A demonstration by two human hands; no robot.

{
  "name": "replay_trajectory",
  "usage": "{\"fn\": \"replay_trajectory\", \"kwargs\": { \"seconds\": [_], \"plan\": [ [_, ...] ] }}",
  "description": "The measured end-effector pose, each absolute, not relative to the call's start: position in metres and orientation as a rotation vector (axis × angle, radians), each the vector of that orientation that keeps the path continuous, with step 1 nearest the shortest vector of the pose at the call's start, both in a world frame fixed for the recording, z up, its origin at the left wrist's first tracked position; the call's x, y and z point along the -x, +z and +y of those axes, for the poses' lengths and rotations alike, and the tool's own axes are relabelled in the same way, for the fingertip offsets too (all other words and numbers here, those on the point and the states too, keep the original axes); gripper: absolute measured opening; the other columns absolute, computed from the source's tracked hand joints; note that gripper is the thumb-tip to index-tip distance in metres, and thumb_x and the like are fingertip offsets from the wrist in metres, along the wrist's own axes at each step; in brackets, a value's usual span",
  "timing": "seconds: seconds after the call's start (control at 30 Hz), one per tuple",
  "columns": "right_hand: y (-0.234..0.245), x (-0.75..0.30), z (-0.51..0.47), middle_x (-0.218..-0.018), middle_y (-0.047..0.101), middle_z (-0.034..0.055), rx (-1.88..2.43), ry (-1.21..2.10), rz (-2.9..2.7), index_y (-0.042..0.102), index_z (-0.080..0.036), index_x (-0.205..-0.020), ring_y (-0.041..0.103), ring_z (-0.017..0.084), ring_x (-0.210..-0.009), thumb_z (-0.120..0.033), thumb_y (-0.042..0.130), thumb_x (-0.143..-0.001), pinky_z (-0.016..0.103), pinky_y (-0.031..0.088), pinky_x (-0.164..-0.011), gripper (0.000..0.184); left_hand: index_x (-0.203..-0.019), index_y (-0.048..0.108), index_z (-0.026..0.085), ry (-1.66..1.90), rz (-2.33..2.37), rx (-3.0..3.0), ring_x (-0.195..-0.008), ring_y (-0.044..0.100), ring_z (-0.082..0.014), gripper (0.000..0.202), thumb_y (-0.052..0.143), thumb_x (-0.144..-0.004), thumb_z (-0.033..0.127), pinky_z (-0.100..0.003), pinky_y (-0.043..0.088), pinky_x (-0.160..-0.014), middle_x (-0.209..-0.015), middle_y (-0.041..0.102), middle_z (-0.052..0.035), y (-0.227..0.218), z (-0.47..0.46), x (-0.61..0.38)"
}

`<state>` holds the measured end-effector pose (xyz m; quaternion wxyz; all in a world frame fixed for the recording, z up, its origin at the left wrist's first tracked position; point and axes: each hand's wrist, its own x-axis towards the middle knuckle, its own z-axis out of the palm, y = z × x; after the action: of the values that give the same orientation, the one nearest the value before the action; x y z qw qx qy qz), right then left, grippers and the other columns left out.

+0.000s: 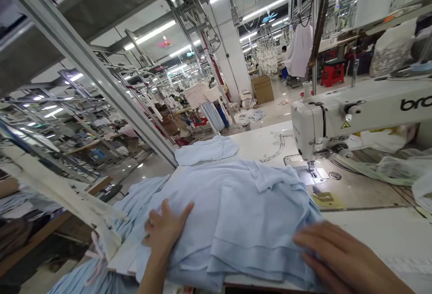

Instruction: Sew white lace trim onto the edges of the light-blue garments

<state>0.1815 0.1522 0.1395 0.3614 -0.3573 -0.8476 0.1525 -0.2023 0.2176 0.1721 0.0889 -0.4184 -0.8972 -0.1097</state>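
Observation:
A pile of light blue fabric pieces (249, 213) lies in loose layers on the white sewing table, with hemmed or folded edges toward me. My left hand (165, 228) rests on the left part of the pile, its thumb and fingers spread. Over the right edge of the fabric is my right hand (340, 253), fingers stretched out and somewhat blurred; whether it touches the cloth I cannot tell. Another folded light blue piece (207, 150) lies at the table's far left corner. Right of the pile, a white sewing machine (354, 109) stands with its needle and presser foot over a metal plate.
More blue fabric (145, 195) hangs off the table's left side, beside a cream cloth strip (64, 186). A slanted metal post (101, 78) rises at left. Sheer whitish material (398, 168) lies under the machine arm. A cardboard box (263, 89) and red stool (332, 73) stand farther off.

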Motion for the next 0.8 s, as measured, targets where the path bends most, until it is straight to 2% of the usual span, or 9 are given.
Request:
{"fn": "replay_trajectory", "kwargs": {
  "seconds": [0.07,0.13,0.2,0.27,0.37,0.57,0.63,0.73,0.8],
  "plan": [
    [0.147,-0.161,0.183,-0.117,0.064,0.0049,1.019,0.336,-2.318,0.063,-0.027,-0.111,0.056,0.025,-0.110,-0.028,0.046,-0.092,0.044,0.047,-0.093,0.026,-0.131,0.044,0.007,-0.213,-2.687,1.253,-0.108,0.055,-0.0430,0.077,0.038,-0.082,0.066,-0.061,0.043,-0.081,-0.118,0.056,-0.0284,0.164,0.212,0.219],
    [0.150,-0.143,0.207,-0.130,0.056,0.0078,1.197,0.356,-2.387,0.064,-0.025,-0.111,0.045,0.035,-0.121,-0.034,0.047,-0.091,0.059,0.039,-0.095,0.027,-0.123,0.052,0.010,-0.113,-2.639,1.403,-0.094,0.063,-0.0307,0.067,0.038,-0.085,0.063,-0.046,0.047,-0.079,-0.104,0.064,-0.0182,0.165,0.212,0.231],
    [0.149,-0.126,0.225,-0.134,0.051,0.0129,1.269,0.381,-2.404,0.062,-0.023,-0.116,0.041,0.040,-0.123,-0.040,0.053,-0.088,0.064,0.035,-0.093,0.034,-0.112,0.059,0.013,-0.034,-2.563,1.509,-0.086,0.063,-0.0223,0.053,0.040,-0.087,0.056,-0.038,0.047,-0.078,-0.097,0.066,-0.0107,0.176,0.215,0.242],
    [0.148,-0.111,0.239,-0.134,0.049,0.0163,1.292,0.408,-2.405,0.058,-0.020,-0.122,0.040,0.040,-0.122,-0.042,0.057,-0.085,0.064,0.035,-0.093,0.043,-0.106,0.061,0.014,0.004,-2.490,1.503,-0.088,0.061,-0.0228,0.045,0.038,-0.090,0.049,-0.038,0.046,-0.078,-0.098,0.064,-0.0103,0.194,0.220,0.255],
    [0.148,-0.086,0.257,-0.134,0.047,0.0159,1.302,0.451,-2.388,0.050,-0.018,-0.129,0.042,0.034,-0.122,-0.044,0.057,-0.085,0.057,0.038,-0.095,0.051,-0.108,0.060,0.014,-0.006,-2.417,1.391,-0.096,0.059,-0.0314,0.048,0.029,-0.092,0.046,-0.040,0.045,-0.077,-0.106,0.059,-0.0147,0.222,0.224,0.280],
    [0.155,-0.047,0.299,-0.120,0.055,0.0085,1.323,0.563,-2.268,0.054,-0.017,-0.118,0.057,0.021,-0.102,-0.035,0.054,-0.090,0.044,0.048,-0.086,0.033,-0.112,0.061,0.005,-0.053,-2.392,1.241,-0.111,0.049,-0.0459,0.042,0.036,-0.090,0.032,-0.056,0.041,-0.083,-0.116,0.055,-0.0240,0.221,0.236,0.287],
    [0.156,-0.053,0.308,-0.117,0.057,0.0080,1.340,0.602,-2.209,0.055,-0.017,-0.116,0.059,0.019,-0.097,-0.033,0.053,-0.091,0.040,0.050,-0.082,0.030,-0.119,0.058,0.009,-0.086,-2.360,1.376,-0.116,0.049,-0.0400,0.042,0.034,-0.091,0.029,-0.055,0.041,-0.087,-0.127,0.052,-0.0214,0.201,0.238,0.262],
    [0.154,-0.075,0.310,-0.114,0.059,0.0072,1.343,0.624,-2.168,0.057,-0.016,-0.113,0.060,0.018,-0.094,-0.032,0.054,-0.091,0.039,0.051,-0.081,0.027,-0.125,0.055,0.023,-0.105,-2.271,1.778,-0.127,0.045,-0.0246,0.041,0.036,-0.092,0.037,-0.041,0.042,-0.095,-0.139,0.049,-0.0089,0.166,0.234,0.210],
    [0.150,-0.090,0.305,-0.112,0.060,0.0084,1.322,0.611,-2.179,0.059,-0.014,-0.110,0.059,0.019,-0.097,-0.026,0.054,-0.090,0.040,0.050,-0.084,0.023,-0.131,0.050,0.031,-0.096,-2.199,2.011,-0.134,0.037,-0.0218,0.045,0.039,-0.090,0.044,-0.042,0.036,-0.103,-0.146,0.042,-0.0020,0.150,0.228,0.183]
  ]
}}
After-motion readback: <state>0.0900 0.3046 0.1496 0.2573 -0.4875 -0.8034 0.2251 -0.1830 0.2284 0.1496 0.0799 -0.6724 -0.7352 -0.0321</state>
